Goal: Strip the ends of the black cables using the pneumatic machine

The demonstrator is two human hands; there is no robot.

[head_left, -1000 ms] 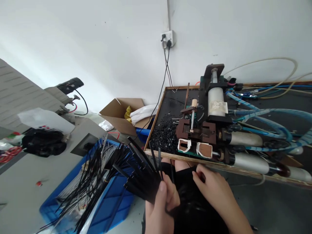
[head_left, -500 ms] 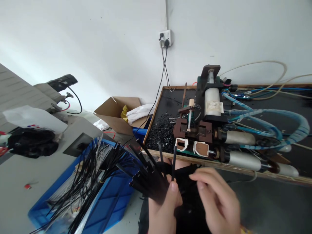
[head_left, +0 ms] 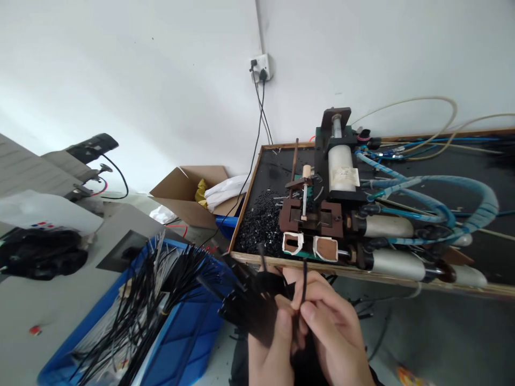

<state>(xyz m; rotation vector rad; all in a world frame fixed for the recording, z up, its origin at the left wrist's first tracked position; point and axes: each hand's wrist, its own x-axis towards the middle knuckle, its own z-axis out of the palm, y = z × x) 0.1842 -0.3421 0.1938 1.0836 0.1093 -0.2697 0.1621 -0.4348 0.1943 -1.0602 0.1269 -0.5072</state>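
Observation:
A thick bundle of black cables [head_left: 251, 305] is gripped in my left hand [head_left: 273, 343], its ends fanning up and to the left. Beside it, my right hand [head_left: 333, 327] pinches a single black cable [head_left: 304, 284] between thumb and forefinger, with the tip pointing up. Both hands touch or nearly touch, low in front of the bench edge. Just beyond them sits a machine with a brown metal clamp block [head_left: 309, 217] and two white-edged openings at its front. Part of each hand's fingers is hidden behind the cables.
Pneumatic cylinders [head_left: 396, 265] and blue hoses [head_left: 478, 198] lie to the right on the wood-edged bench [head_left: 277, 161]. Black cut scraps [head_left: 259, 225] pile left of the clamp. A blue crate [head_left: 177, 343] of cables stands at left, near an open cardboard box [head_left: 177, 195].
My right hand has moved left to my left hand and closed on one black cable. The view has shifted slightly, so the bench appears further left.

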